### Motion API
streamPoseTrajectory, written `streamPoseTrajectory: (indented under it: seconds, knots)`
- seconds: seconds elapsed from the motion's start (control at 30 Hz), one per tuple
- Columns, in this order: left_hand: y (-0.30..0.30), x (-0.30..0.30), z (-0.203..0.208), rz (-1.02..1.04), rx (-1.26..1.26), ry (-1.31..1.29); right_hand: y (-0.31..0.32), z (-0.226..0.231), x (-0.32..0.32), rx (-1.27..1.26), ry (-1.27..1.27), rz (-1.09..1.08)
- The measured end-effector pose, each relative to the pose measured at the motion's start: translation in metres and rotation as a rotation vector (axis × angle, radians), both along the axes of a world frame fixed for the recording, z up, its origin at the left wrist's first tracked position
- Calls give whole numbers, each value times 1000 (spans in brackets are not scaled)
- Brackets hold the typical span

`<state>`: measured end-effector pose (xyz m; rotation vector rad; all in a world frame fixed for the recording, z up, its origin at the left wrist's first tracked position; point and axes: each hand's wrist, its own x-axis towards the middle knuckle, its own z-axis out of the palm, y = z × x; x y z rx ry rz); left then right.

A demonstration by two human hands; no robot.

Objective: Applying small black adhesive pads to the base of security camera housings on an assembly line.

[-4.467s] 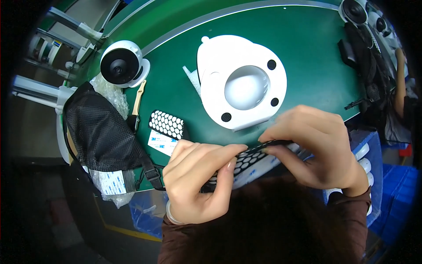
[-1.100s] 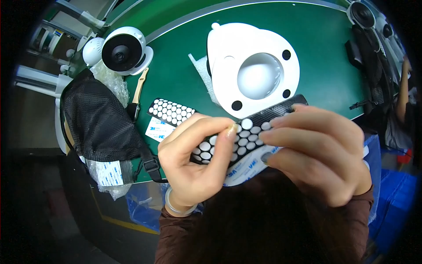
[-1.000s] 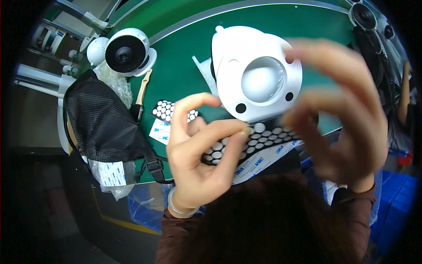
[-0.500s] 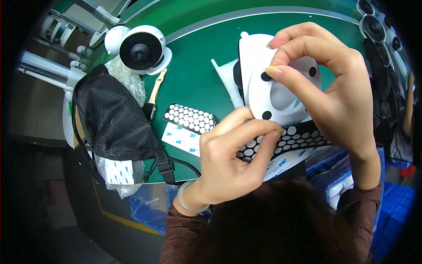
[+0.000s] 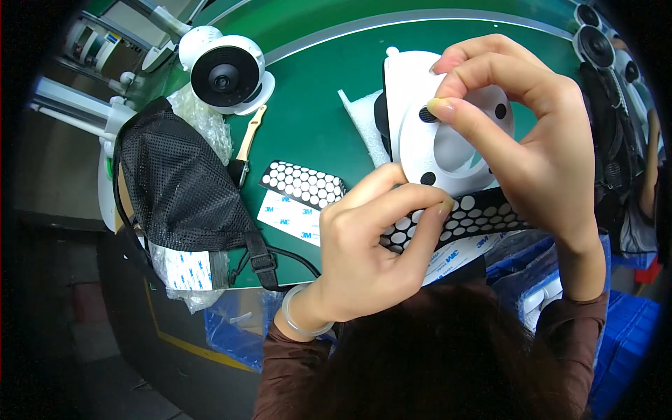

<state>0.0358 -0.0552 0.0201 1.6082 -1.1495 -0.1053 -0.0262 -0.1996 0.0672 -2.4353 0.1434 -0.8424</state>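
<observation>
In front of me a white camera [image 5: 413, 84] with a ring-shaped base [image 5: 448, 175] lies tilted, the ring facing me. Round black pads [image 5: 428, 178] sit on the ring. My left hand [image 5: 385, 241] pinches a black strip of die-cut pads with white round dots [image 5: 476, 215] below the ring, thumb against forefinger. At the ring's upper left, my right hand [image 5: 525, 119] has thumb and forefinger closed at the edge of another black pad [image 5: 428, 114]. Its other fingers curl over the camera's body. White backing paper [image 5: 455, 257] hangs below the strip.
A second strip of dotted pads [image 5: 301, 183] lies on white backing paper [image 5: 287, 220] to the left. Beyond are a brush [image 5: 248, 143], a black mesh bag [image 5: 182, 182] and another white camera [image 5: 227, 73]. White foam [image 5: 364, 122] touches the tilted camera. Blue bins [image 5: 623, 343] stand lower right.
The camera and its ring have shifted slightly right and up in the picture. Both hands keep nearly the same pinches, the right thumb still at the pad's edge.
</observation>
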Motion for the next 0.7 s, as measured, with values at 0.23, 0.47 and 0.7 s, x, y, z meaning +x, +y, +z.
streamPoseTrajectory:
  seconds: [0.23, 0.47, 0.7]
  knots:
    - [0, 1, -1, 16, 9, -24, -1, -4, 1, -53, -49, 8]
    - [-3, 4, -2, -15, -16, -15, -27, 7, 9, 101, 76, 167]
    - [24, 18, 1, 72, -22, -4, -95, 28, 49, 310, 315, -59]
